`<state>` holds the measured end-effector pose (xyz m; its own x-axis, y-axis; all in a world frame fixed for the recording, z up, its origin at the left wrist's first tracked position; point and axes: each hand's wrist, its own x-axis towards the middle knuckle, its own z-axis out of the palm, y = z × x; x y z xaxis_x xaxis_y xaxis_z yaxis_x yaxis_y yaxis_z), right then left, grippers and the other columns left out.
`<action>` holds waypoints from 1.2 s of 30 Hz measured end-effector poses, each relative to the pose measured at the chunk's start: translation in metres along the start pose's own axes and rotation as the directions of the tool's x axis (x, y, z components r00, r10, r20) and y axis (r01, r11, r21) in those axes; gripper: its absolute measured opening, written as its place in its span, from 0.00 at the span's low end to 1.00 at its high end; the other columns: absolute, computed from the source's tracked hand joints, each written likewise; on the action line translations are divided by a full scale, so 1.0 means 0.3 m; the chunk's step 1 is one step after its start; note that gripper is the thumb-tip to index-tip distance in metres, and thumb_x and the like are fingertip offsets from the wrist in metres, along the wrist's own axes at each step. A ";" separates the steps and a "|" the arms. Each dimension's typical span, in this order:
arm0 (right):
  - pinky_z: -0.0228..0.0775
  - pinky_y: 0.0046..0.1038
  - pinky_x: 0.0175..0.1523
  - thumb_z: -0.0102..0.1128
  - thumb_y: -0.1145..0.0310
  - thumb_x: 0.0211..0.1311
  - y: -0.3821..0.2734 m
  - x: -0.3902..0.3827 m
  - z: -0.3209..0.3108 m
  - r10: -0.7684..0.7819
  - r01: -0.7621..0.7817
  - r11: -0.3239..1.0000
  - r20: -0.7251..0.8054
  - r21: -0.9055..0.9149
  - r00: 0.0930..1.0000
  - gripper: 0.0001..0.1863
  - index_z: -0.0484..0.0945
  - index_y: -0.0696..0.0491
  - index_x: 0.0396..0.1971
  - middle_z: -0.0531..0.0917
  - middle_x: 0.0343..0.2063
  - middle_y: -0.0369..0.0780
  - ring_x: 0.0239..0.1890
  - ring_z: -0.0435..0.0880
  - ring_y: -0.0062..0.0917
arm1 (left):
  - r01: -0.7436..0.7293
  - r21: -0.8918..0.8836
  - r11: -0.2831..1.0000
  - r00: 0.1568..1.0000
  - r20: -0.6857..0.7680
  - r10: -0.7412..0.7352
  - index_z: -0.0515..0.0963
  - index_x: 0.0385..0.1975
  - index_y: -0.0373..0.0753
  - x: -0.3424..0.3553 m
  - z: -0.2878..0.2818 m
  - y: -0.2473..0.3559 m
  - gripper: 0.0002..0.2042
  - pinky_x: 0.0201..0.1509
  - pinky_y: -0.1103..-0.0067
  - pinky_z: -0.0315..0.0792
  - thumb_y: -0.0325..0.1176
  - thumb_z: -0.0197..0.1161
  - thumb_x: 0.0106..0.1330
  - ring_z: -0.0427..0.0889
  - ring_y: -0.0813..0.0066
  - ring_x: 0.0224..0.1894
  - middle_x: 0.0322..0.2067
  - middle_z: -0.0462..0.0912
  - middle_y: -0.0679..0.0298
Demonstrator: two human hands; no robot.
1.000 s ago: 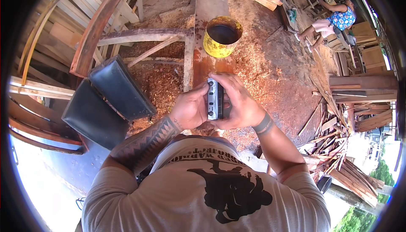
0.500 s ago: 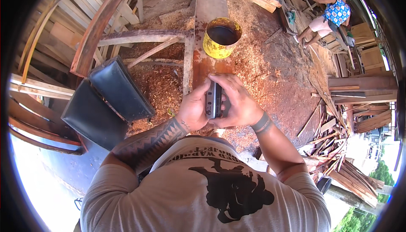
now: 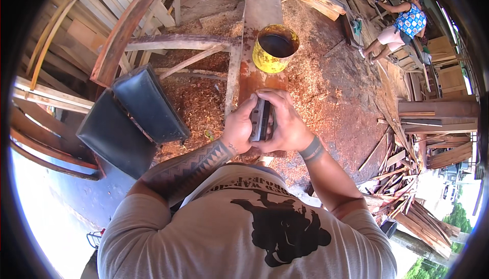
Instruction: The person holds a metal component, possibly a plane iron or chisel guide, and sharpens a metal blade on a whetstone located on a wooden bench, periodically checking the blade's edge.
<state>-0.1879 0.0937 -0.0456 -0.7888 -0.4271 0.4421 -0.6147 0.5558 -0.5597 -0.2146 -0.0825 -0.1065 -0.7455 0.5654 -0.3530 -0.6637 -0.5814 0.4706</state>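
Since the earlier frame, the small rectangular grey-and-black device (image 3: 260, 122) has tipped so that its upper end leans slightly right, while the surroundings sit a little farther right in the picture. It is just above the centre of the frame, held upright between both palms. Along its left side, the bare left hand (image 3: 238, 130) grasps it, thumb pointing up toward its top end; the bare right hand (image 3: 291, 126) curves around its right side, gripping near both ends. Just above the hands stands a round yellow can (image 3: 270, 63), stained, with dark contents, on a long reddish-brown wooden board (image 3: 262, 6) running to the top edge. Orange-brown wood shavings (image 3: 204, 95) cover the ground to either side. At left of centre lie two black padded panels (image 3: 118, 135), with curved wooden pieces (image 3: 130, 29) above them at the upper left. At the upper right, a person in a blue patterned top (image 3: 410, 23) reaches toward timber. Lower right, reddish wood scraps (image 3: 400, 169) are heaped.
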 end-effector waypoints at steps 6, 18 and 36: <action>0.67 0.48 0.74 0.90 0.62 0.30 0.030 -0.016 0.004 -0.028 0.031 0.988 -0.022 0.150 0.999 0.64 0.65 0.53 0.75 0.76 0.67 0.51 0.68 0.75 0.52 | 0.240 -0.144 0.960 0.960 0.181 -0.212 0.78 0.55 0.42 -0.023 0.014 0.039 0.29 0.38 0.65 0.87 0.65 0.45 0.86 0.90 0.62 0.35 0.39 0.87 0.59; 0.68 0.48 0.76 0.96 0.54 0.25 -0.005 -0.004 -0.064 0.002 -0.007 0.982 0.024 0.190 1.000 0.76 0.58 0.55 0.80 0.70 0.71 0.54 0.68 0.74 0.49 | 0.305 -0.230 0.924 0.927 0.296 -0.232 0.80 0.56 0.39 -0.038 0.050 0.063 0.32 0.40 0.64 0.85 0.62 0.36 0.89 0.86 0.61 0.36 0.38 0.87 0.60; 0.77 0.35 0.58 0.74 0.80 0.58 -0.044 -0.020 -0.138 -0.265 0.239 0.960 -0.204 -0.144 0.942 0.14 0.88 0.54 0.45 0.84 0.47 0.40 0.52 0.84 0.33 | 0.404 -0.242 0.882 0.904 0.254 -0.344 0.82 0.50 0.44 -0.116 0.078 0.104 0.28 0.42 0.61 0.83 0.63 0.44 0.87 0.86 0.62 0.32 0.31 0.86 0.58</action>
<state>-0.1748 0.1184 -0.0119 -0.5791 -0.4044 0.7078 -0.7777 0.5346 -0.3308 -0.2078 -0.1065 -0.0605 -0.4303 0.8597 -0.2752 -0.9012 -0.4264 0.0772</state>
